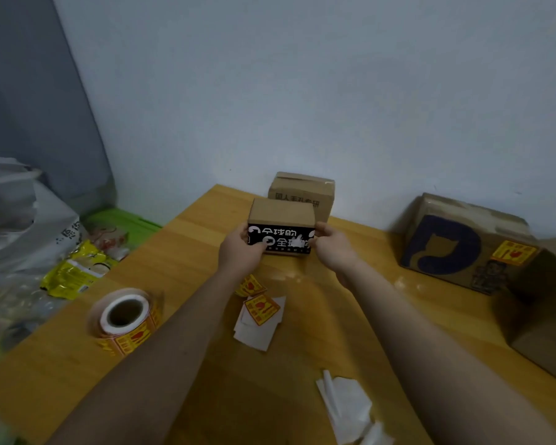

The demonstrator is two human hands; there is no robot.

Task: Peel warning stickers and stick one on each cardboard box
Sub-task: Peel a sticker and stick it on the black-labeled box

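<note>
**Desk:** Where does the job stand?

**Photographer:** Partway, by the look of it. The large box [456,239] at right already carries a yellow warning sticker [514,253]. The small box [281,216], banded in black printed tape, shows none on the faces visible, nor does the rear box [305,194] against the wall.

**Desk:** And the hands?

**Photographer:** The left hand [238,248] and right hand [333,248] each clasp one end of the small box at the far side of the counter [187,261]. Whether it rests there or is just lifted, I cannot tell.

**Desk:** Anything in the way?

**Photographer:** Loose stickers [261,309] lie beneath the forearms, and the sticker roll [126,319] is to the left. Backing scraps [347,406] litter the near edge and an open carton [546,329] crowds the right. Neither hand is free to peel.
</note>
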